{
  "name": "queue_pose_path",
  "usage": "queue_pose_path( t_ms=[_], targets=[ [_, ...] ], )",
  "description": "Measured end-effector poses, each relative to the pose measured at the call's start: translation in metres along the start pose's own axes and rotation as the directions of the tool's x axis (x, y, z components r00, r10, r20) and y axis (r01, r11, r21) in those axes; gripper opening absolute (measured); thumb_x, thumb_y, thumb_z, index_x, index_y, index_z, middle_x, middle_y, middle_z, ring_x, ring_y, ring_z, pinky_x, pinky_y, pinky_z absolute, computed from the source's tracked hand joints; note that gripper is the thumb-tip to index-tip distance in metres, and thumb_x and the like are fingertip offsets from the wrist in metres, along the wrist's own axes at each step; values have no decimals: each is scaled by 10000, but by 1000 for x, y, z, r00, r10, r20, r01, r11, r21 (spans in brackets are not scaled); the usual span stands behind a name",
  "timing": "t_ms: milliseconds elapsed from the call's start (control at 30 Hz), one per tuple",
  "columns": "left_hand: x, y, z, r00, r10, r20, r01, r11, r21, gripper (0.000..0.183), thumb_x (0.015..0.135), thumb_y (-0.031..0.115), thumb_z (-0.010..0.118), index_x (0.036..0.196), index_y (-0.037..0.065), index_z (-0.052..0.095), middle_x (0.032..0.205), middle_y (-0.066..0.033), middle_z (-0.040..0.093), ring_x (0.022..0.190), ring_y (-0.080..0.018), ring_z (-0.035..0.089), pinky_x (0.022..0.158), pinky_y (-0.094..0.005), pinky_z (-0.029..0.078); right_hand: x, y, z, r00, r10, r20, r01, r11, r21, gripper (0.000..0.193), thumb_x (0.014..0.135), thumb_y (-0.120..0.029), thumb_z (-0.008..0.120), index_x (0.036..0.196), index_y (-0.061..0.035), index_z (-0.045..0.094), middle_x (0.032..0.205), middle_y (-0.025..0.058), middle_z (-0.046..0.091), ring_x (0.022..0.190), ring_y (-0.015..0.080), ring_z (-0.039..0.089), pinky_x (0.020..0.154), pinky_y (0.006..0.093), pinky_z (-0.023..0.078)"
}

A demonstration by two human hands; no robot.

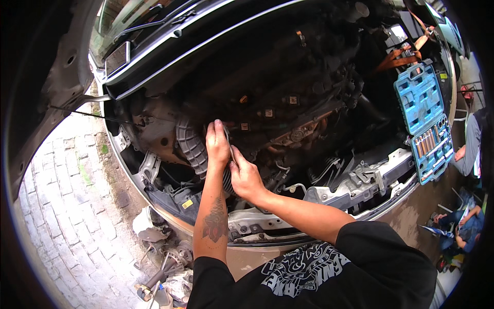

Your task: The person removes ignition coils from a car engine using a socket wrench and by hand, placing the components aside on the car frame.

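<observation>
My left hand [217, 147] reaches into the engine bay beside a ribbed grey air intake hose [190, 144], its fingers pressed together around the upper part of a slim metal tool [229, 144]. Just below and to the right, my right hand [247, 179] grips the lower end of the same tool. Fingers cover most of it, so its exact kind does not show. Whatever the tool's far end touches is hidden by my left hand. Right of my hands lies the dark engine [309, 110], with several small square fittings along its top.
A blue socket set case [419, 100] rests open at the right edge of the bay. A metal front crossmember [360, 180] runs before my arms. Orange straps [401, 56] hang at the far right. Removed parts [170, 268] lie on paving at lower left. Other people [465, 226] are at right.
</observation>
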State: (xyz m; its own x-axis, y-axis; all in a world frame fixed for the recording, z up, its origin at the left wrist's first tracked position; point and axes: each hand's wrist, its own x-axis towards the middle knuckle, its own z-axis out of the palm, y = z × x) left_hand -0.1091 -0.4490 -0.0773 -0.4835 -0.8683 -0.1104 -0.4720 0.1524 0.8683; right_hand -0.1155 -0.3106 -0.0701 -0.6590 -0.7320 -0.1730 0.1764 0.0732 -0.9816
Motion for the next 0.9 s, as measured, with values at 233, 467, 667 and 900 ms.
queue_pose_path(
  t_ms=[233,467,667,900],
  targets=[
    [4,14,1,986,144,84,-162,948,275,381,1065,333,452,959,-2,599,780,-216,648,727,-402,624,673,-441,498,-1,6,17,978,206,7,-204,962,184,442,1006,-88,488,1426,40,435,1275,290,622,1242,384,597,1013,404,465],
    [9,19,-8,938,190,289,-285,899,333,319,1049,283,482,1002,-2,614,901,-250,693,892,-456,662,740,-479,519,5,41,62,944,325,57,-321,861,395,183,1004,-96,469,1169,-23,499,927,97,624,866,242,596,813,383,490],
    [33,21,-13,861,204,465,-384,862,332,347,1038,307,477,1039,-8,622,925,-261,684,927,-475,644,776,-478,515,7,4,78,897,433,89,-335,533,777,158,1034,-202,433,1143,-96,472,821,0,520,627,86,480,569,286,433],
    [6,0,9,967,234,100,-246,961,126,382,1040,259,432,935,-7,685,831,-151,701,748,-258,635,731,-369,494,3,47,7,811,419,408,-584,620,525,358,1094,-388,391,1047,-81,571,663,18,507,608,118,510,533,292,443]
  ],
)
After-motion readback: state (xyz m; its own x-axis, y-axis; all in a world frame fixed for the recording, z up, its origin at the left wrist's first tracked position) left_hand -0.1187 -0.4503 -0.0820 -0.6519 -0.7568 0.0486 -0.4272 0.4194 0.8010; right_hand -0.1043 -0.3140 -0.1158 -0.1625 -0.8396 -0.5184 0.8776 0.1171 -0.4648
